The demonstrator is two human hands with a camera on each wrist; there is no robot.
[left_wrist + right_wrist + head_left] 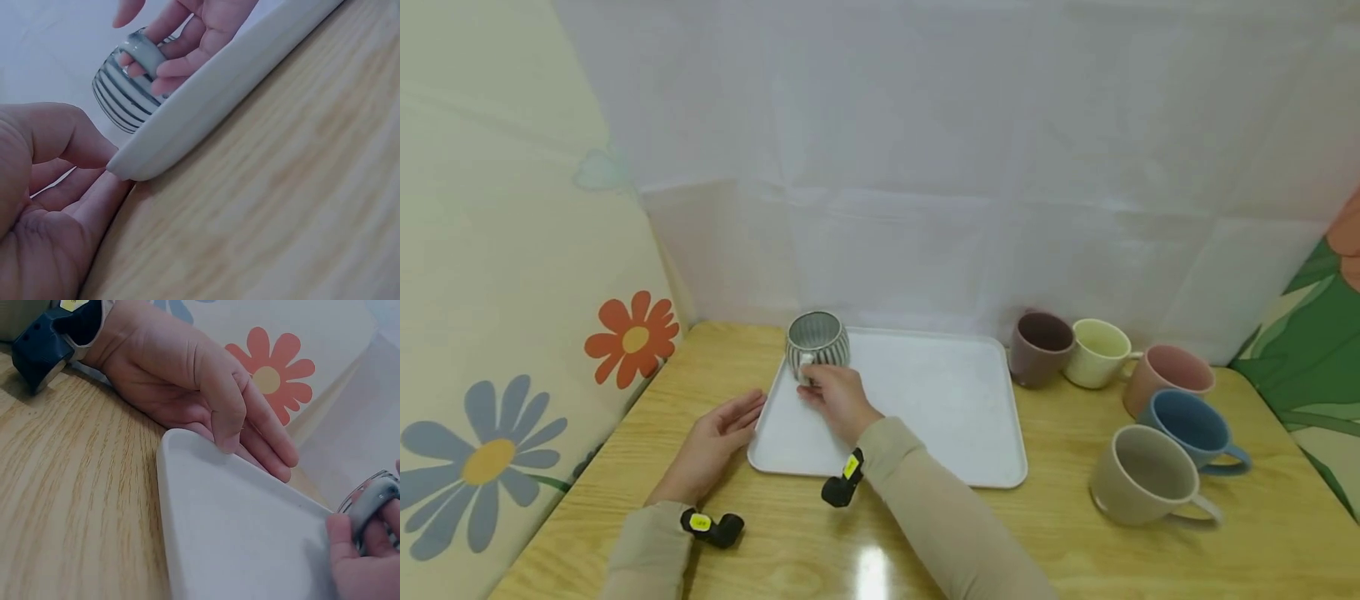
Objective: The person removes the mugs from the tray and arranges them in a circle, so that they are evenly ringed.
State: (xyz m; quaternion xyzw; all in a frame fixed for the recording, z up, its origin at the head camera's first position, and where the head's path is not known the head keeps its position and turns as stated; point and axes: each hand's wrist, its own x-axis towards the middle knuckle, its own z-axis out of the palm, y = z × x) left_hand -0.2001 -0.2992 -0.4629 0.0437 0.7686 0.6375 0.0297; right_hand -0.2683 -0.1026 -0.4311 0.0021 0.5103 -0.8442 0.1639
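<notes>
A grey-and-white striped mug (817, 337) stands upright at the far left corner of the white tray (932, 400). My right hand (842, 400) grips its handle (145, 55), with fingers through the loop in the left wrist view. At the tray's left edge is my left hand (711, 446); its thumb bends over the rim while the other fingers lie along the outside, holding the edge. The right wrist view shows this left hand (187, 381) from across the tray, with part of the mug's handle (374, 503) at the right border.
Right of the tray stand a dark purple mug (1039, 354), a pale yellow mug (1097, 358), a pink mug (1165, 379), a blue mug (1191, 429) and a beige mug (1138, 479). A white cloth (887, 167) hangs behind the wooden table (790, 542).
</notes>
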